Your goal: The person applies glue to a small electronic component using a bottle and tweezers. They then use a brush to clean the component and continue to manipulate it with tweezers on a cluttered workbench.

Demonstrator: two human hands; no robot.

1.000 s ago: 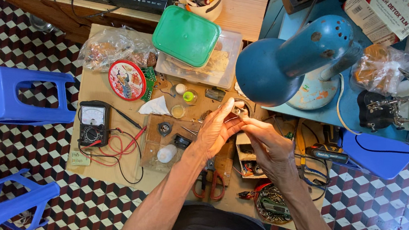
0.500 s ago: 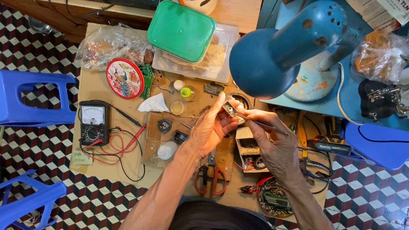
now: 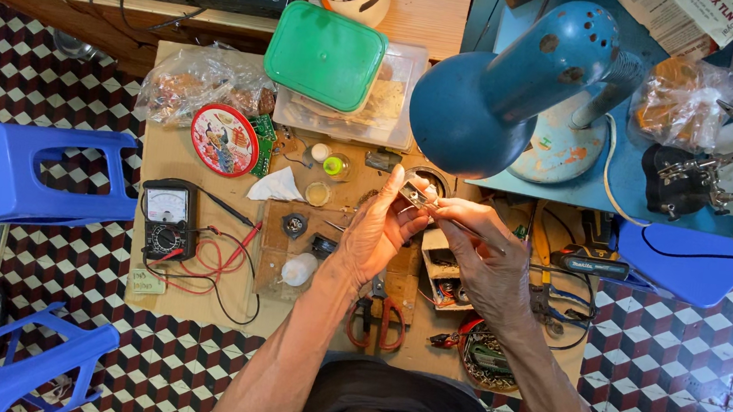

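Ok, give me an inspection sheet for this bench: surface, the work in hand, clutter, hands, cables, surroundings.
Surface: small wooden bench, crowded.
Work: small metal part held over the bench under a blue lamp.
Clutter: multimeter, red round tin, green-lidded box, pliers, white bottle, plastic bag.
Hands: left hand holds the part; right hand works on it with a thin tool, too small to tell which.
Cables: red and black meter leads looped on the bench.
Surroundings: chequered floor, blue stools.
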